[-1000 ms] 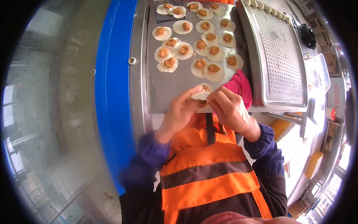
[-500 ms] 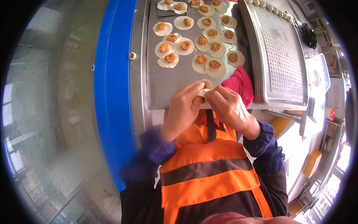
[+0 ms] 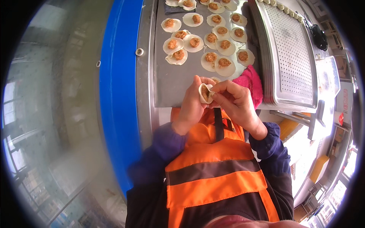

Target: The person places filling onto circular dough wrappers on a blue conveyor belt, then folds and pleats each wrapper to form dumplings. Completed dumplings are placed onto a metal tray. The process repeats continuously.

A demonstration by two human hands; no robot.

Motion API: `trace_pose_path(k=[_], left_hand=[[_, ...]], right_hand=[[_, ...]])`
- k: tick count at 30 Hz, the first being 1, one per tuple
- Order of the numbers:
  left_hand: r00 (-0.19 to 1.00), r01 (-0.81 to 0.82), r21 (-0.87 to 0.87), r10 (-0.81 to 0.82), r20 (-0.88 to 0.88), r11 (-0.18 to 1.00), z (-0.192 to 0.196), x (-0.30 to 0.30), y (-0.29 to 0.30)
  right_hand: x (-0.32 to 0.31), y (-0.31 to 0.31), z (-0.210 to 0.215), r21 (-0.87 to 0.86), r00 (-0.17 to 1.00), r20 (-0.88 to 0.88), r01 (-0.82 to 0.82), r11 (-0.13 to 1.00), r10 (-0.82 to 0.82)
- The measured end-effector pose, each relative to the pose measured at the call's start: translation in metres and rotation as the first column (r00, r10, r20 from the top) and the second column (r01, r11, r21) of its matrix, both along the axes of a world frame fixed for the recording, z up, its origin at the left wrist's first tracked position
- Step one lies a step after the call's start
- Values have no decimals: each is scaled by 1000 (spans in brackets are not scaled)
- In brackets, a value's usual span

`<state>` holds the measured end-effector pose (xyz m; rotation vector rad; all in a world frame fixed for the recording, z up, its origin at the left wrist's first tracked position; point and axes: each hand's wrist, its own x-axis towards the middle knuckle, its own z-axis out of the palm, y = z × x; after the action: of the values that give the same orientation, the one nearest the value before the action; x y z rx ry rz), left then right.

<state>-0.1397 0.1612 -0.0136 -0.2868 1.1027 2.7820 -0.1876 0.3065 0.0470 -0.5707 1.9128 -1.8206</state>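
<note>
A half-folded dumpling (image 3: 205,93) is held between my two hands above the near edge of the steel table (image 3: 167,87). My left hand (image 3: 191,102) cups its underside and left side. With thumb and forefinger, my right hand (image 3: 236,102) pinches the right edge of its wrapper. Brown-orange filling shows in its open middle. Just beyond my fingers lies another filled wrapper (image 3: 216,80), mostly hidden. Farther off, several round wrappers, each with a lump of filling (image 3: 224,62), lie flat, some overlapping.
A crumpled red cloth (image 3: 251,85) lies right of my right hand. Beside it rises a stack of perforated metal trays (image 3: 291,64), with a row of finished dumplings (image 3: 281,8) on the top tray's far end. A blue panel (image 3: 118,83) runs along the left.
The dumpling has turned upright in my hands, so its filling now faces up. My left fingers have moved beneath it. The table and wrappers sit slightly higher and farther right in view.
</note>
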Motion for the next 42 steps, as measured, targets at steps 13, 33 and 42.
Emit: trace_pose_path(k=[13, 33, 42], left_hand=[[982, 148, -281, -106, 158, 948, 20, 0, 1], [988, 149, -394, -125, 88, 907, 31, 2, 5], [994, 52, -238, -26, 111, 970, 16, 0, 10]], right_hand=[[-6, 14, -8, 195, 786, -604, -16, 981, 133], [-6, 18, -9, 163, 776, -613, -62, 985, 151], [-10, 15, -16, 207, 708, -697, 42, 977, 117]])
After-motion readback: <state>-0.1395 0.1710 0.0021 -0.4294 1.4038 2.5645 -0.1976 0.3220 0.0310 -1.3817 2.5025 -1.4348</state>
